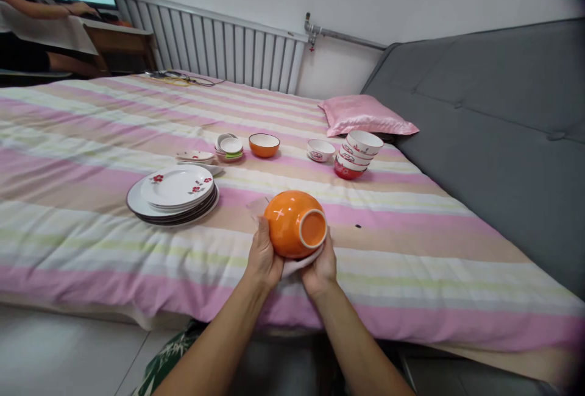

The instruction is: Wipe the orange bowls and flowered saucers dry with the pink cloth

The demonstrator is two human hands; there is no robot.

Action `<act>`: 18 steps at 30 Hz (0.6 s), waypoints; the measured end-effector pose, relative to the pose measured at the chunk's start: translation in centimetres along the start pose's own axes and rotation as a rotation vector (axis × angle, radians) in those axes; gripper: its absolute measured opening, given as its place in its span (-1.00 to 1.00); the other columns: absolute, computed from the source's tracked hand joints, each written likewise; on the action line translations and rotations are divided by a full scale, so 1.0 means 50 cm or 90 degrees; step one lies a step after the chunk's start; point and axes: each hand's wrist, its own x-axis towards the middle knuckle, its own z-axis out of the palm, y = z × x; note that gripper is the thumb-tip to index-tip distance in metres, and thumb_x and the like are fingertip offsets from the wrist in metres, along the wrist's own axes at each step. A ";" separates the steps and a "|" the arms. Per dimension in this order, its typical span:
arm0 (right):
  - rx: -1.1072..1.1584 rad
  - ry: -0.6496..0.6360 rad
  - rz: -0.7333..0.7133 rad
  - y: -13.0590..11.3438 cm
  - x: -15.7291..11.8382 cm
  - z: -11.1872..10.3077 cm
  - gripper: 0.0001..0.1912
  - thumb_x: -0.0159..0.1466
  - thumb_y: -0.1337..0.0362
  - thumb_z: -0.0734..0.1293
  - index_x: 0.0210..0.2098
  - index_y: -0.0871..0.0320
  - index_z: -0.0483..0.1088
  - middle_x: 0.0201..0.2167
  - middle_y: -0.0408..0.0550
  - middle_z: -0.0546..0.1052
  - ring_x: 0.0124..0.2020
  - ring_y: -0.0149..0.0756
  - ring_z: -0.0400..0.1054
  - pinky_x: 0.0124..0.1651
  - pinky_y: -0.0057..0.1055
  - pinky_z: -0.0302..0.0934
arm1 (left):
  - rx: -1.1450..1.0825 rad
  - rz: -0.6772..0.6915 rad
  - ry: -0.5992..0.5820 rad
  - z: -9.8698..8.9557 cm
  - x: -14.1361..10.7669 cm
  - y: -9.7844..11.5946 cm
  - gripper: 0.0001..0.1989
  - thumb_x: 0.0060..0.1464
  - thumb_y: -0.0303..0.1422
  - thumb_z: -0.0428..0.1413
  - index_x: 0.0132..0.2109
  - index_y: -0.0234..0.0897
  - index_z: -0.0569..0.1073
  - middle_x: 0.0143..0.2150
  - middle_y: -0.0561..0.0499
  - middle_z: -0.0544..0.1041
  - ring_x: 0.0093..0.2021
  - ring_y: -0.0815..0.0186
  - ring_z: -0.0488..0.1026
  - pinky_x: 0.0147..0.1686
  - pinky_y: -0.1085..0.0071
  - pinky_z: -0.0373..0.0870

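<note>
An orange bowl (292,222), tilted so its round white-rimmed foot faces up and to the right, is held between both hands near the bed's front edge. My left hand (265,256) grips its left side, thumb on the outside. From the right and below, my right hand (322,265) holds it. A pale cloth (299,263) shows under the bowl between the hands, and a corner of it sticks out at the upper left. The bowl's inside is hidden.
Stacked plates (179,186) lie at the left, small dishes (229,146) behind them. Farther back are another orange bowl (264,146), a white bowl (320,150), stacked bowls (358,153) and a pink pillow (365,114). A person's arm (41,10) rests at a desk.
</note>
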 end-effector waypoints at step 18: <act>-0.027 -0.084 0.104 -0.088 0.013 -0.006 -0.62 0.21 -0.01 0.25 -0.24 0.17 0.48 -0.39 -0.08 0.61 -0.26 -0.17 0.50 -0.04 -0.16 0.35 | 0.229 -0.078 -0.226 -0.021 -0.024 0.012 -0.46 -0.19 -0.30 0.35 0.00 -0.35 0.51 -0.12 -0.17 0.60 -0.11 0.09 0.52 -0.11 0.32 0.43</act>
